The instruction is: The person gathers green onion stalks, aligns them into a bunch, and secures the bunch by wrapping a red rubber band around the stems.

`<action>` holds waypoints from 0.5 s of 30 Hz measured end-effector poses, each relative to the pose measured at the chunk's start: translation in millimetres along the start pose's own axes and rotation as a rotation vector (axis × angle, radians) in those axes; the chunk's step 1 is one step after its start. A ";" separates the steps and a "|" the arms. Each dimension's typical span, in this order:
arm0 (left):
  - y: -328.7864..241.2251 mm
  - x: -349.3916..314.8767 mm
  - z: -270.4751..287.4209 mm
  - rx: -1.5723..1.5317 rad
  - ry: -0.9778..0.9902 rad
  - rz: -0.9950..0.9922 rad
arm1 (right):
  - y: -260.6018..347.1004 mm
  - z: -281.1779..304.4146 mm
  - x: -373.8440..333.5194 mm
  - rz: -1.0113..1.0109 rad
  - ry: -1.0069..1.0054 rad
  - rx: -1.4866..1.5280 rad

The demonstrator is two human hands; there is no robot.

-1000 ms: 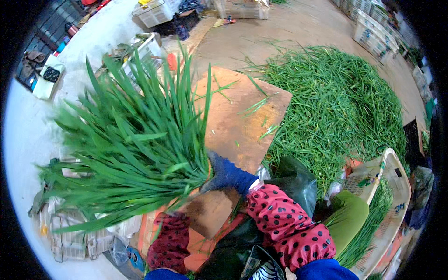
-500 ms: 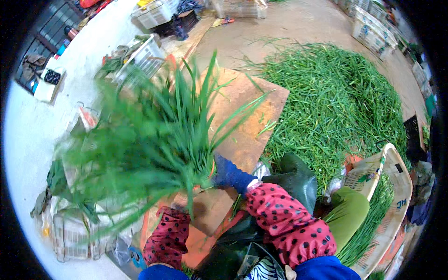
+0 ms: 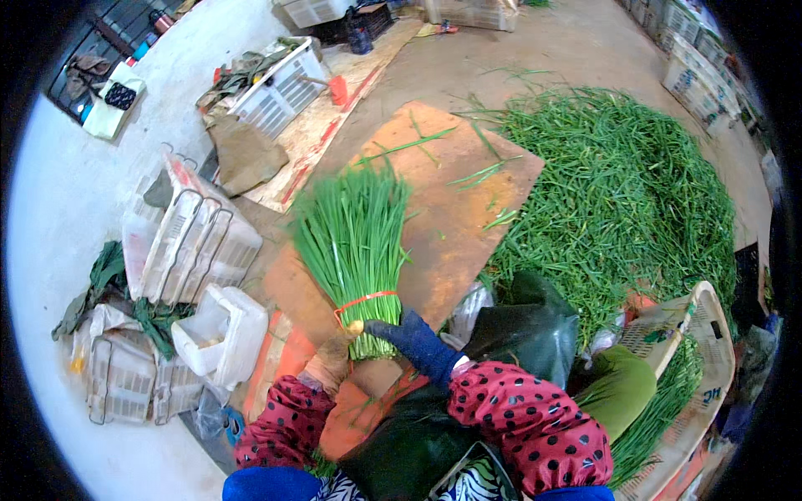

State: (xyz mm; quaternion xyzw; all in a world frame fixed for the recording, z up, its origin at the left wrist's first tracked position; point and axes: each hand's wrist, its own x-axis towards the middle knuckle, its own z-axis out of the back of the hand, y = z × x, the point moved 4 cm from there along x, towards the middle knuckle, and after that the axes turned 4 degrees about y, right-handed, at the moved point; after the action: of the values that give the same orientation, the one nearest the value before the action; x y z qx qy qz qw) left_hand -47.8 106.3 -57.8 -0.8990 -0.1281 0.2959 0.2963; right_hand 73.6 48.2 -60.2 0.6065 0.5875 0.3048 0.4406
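A bundle of long green garlic chives (image 3: 355,242) lies over a brown board (image 3: 451,242), leaf tips pointing away from me. An orange-red tie (image 3: 368,299) goes round its lower part. My left hand (image 3: 331,361), in a tan glove, closes on the left side of the stem end, just below the tie. On the right side of the same stems, my right hand (image 3: 415,341) in a dark blue glove is closed too. The undersides of both hands' fingers are hidden. Several loose leaves lie at the board's far end.
Right of the board spreads a large heap of loose green leaves (image 3: 618,184). A pale crate (image 3: 713,346) with more chives stands near right. At left are a white plastic container (image 3: 251,334), stacked crates (image 3: 196,242) and a crate of cloths (image 3: 288,92).
The bundle has swung from a blurred, fanned-out spread on the left to a tight upright-pointing bunch over the board. My left hand, hidden before by leaves, now shows.
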 end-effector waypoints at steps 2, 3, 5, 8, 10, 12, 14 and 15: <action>-2.6 18.9 -13.5 0.148 0.019 0.079 | 3.4 8.2 -4.0 -0.052 -0.052 0.286; -3.8 24.9 -24.7 0.302 0.019 0.060 | 6.5 21.0 -9.6 -0.097 -0.141 0.305; -9.2 53.7 -81.5 0.383 0.119 0.167 | 9.5 52.6 -25.7 -0.177 -0.330 0.344; 8.3 111.1 -126.6 0.353 0.287 0.352 | 28.0 93.4 -42.3 0.117 -0.541 0.340; 21.9 143.7 -156.2 0.503 0.292 0.453 | 57.0 116.0 -65.7 0.211 -0.625 0.442; 39.9 175.9 -165.3 0.377 0.472 0.413 | 76.0 129.5 -79.4 0.237 -0.686 0.363; 38.6 179.8 -184.8 0.289 0.572 0.424 | 81.9 143.5 -85.4 0.266 -0.768 0.305; 32.1 174.9 -187.1 0.277 0.577 0.389 | 84.3 148.5 -85.0 0.278 -0.803 0.274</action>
State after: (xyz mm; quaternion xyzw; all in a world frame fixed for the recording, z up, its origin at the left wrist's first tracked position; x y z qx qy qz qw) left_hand 206.2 66.4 -35.6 -0.9043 0.1753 0.0958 0.3773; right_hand 232.3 -54.8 -35.6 0.8028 0.3176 0.0209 0.5042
